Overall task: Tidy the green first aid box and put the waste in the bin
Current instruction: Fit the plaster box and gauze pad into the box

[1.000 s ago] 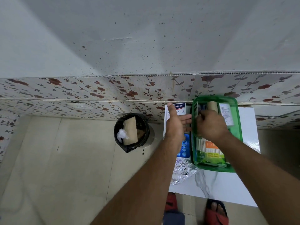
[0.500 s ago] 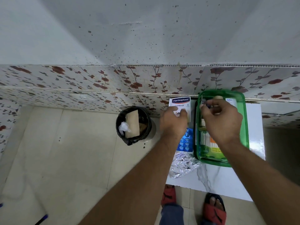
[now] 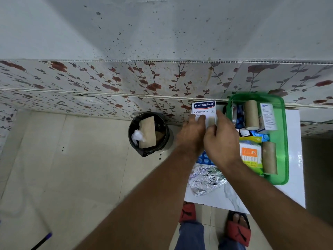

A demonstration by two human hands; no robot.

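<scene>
A white, marble-veined worktop [image 3: 295,159] is set against the flowered wall. On it are seen a green box [image 3: 282,141] at the right, a plaster packet [image 3: 203,109] at the back left, a blue blister pack [image 3: 202,157] and crumpled foil [image 3: 207,179] nearer the front. A black bin [image 3: 149,134] stands on the tiled floor [image 3: 72,168] beside it.

The plaster packet [image 3: 204,109] lies on the table [image 3: 293,186], left of the box [image 3: 282,141], under both hands; the foil strip [image 3: 207,179] lies nearer; the bin [image 3: 149,133] stands on the floor, further left
</scene>
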